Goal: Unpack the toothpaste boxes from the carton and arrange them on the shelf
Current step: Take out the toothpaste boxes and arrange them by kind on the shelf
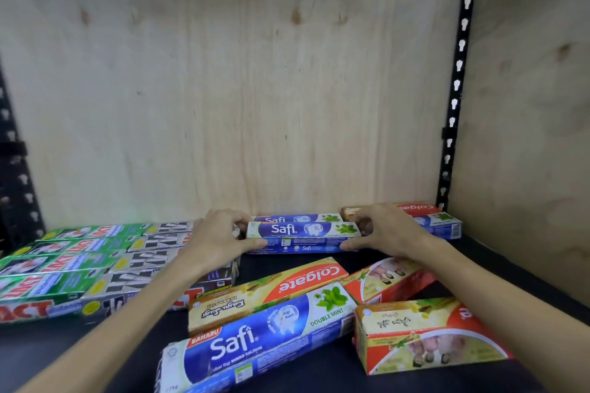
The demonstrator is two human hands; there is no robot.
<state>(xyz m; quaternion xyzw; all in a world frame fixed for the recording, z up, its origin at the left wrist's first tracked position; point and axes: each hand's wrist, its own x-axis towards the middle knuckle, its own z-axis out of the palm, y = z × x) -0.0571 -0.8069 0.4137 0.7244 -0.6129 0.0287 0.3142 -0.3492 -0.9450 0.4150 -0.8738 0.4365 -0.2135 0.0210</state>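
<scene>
A blue Safi toothpaste box (303, 234) lies crosswise near the back of the dark shelf (498, 268). My left hand (220, 238) grips its left end and my right hand (386, 231) grips its right end, thumbs on the front face. Another Safi box (295, 218) lies right behind it. Closer to me a large Safi box (255, 344) lies slanted, with a Colgate box (271, 292) beside it. No carton is in view.
Green and black toothpaste boxes (79, 262) fill the shelf's left side in rows. Red Colgate boxes (424, 335) lie loose at the front right, others (424, 217) at the back right. Plywood back wall (255, 89) and a black slotted upright (456, 89) bound the space.
</scene>
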